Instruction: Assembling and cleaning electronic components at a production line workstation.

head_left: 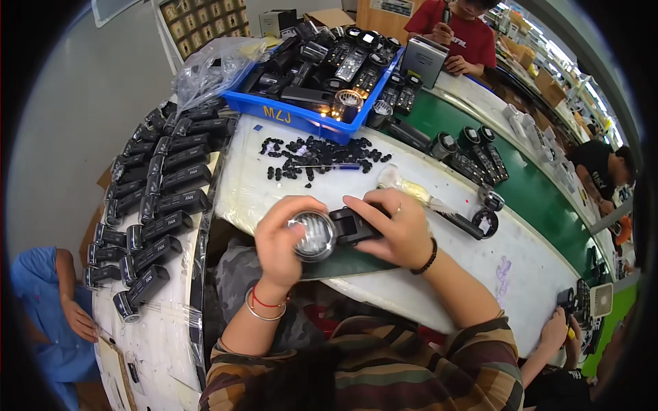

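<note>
A black handheld fan with a round, silver, ribbed head is between my hands, above the near edge of the white table. My left hand is closed around the fan's head, thumb across its rim. The fingers of my right hand are closed on the black body, covering its far end. Just beyond my hands, many small black parts lie scattered, with a blue pen among them. Right of my right hand lies another black fan near a clear plastic wrap.
A blue bin heaped with black fan units stands at the far side, a plastic bag at its left. Rows of fans fill the left table. A green belt carries more units. Co-workers sit at left, far right and near right.
</note>
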`<state>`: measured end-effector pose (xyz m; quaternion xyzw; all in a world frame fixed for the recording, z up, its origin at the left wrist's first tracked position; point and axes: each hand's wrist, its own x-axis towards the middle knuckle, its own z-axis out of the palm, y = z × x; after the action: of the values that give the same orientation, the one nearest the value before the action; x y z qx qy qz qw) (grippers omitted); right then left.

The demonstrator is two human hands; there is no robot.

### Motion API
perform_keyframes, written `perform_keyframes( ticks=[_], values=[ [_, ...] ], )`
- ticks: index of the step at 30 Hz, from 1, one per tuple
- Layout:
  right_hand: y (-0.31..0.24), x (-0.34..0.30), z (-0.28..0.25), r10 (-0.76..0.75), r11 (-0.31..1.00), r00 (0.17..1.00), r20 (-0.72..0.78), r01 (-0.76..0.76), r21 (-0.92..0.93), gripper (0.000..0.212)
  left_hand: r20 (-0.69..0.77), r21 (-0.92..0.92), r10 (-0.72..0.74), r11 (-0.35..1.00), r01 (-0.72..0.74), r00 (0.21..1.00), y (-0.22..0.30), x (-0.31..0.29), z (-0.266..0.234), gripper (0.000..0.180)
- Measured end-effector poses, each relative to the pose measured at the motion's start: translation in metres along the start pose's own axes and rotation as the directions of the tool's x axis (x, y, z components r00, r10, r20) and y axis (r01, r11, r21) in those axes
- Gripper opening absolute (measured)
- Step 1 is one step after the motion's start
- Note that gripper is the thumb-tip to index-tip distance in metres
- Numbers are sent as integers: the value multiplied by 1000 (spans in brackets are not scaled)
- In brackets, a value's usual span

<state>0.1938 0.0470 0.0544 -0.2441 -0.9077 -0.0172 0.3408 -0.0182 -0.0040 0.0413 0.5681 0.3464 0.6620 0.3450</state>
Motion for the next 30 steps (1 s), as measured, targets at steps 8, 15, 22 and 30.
perform_keyframes(
  ticks=[8,15,22,30],
  values=[
    [-10,-10,31,461,-241,736,495,-433,869,36,223,-97,-208,967,234,952,-33,0,15,44],
    [-8,-10,30,502,-279,664,554,-482,830,45,215,38,-223,975,220,951,-28,8,27,49],
    [-10,-11,30,599,-132,677,428,-443,886,53,220,-19,-205,977,214,954,-31,14,28,48],
    [-10,-13,30,574,-60,743,344,-381,923,42,228,66,-98,994,85,969,-31,13,22,53]
  ],
)
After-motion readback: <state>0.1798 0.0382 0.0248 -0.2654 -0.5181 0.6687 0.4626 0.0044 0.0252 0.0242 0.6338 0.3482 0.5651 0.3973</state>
